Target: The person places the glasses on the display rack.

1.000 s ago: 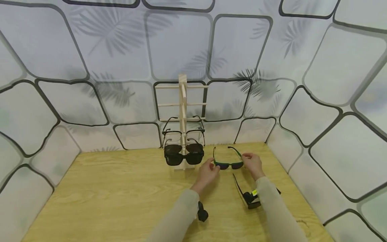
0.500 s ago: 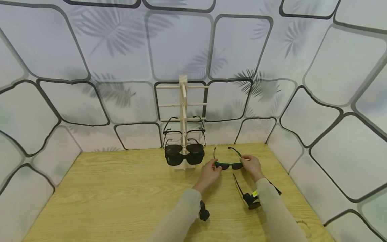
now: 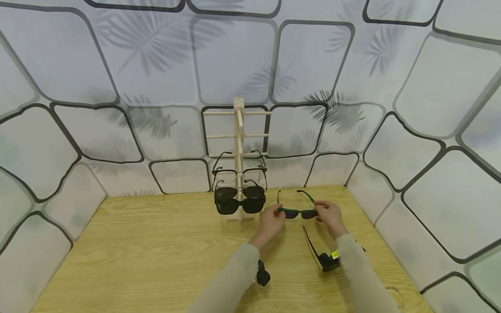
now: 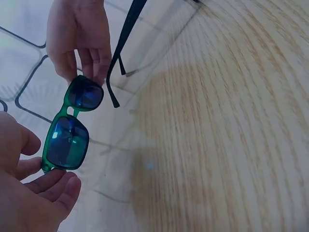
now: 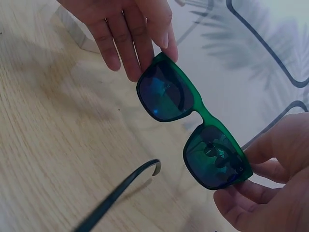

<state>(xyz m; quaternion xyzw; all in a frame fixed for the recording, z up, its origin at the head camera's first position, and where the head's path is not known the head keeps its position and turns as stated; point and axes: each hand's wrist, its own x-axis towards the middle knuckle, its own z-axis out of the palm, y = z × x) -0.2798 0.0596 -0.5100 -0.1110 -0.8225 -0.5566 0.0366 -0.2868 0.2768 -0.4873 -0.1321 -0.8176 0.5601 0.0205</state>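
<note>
Green-framed sunglasses [image 3: 291,213] with blue-green mirrored lenses are held between both hands, right of a wooden eyewear stand [image 3: 239,126]. The left hand [image 3: 272,222] pinches one end of the front; in the left wrist view, its fingertips [image 4: 67,188] lie at that corner of the frame. At the other end, the right hand [image 3: 329,217] pinches the opposite corner between thumb and fingers. The lenses face back toward the person, and the temples extend toward the wall. Whether the sunglasses touch the tabletop cannot be told.
On the stand's lower part hang clear-lens glasses [image 3: 254,174] and dark sunglasses [image 3: 252,205]; bare rungs show above. Another black pair of sunglasses [image 3: 310,243] lies on the wooden table [image 3: 156,252], partly hidden by the right forearm. Patterned walls [image 3: 430,195] enclose the back and sides.
The right hand and wrist have shifted slightly to the right. Both hands keep hold of the green-framed sunglasses, which stay in nearly the same place. The stand has not moved.
</note>
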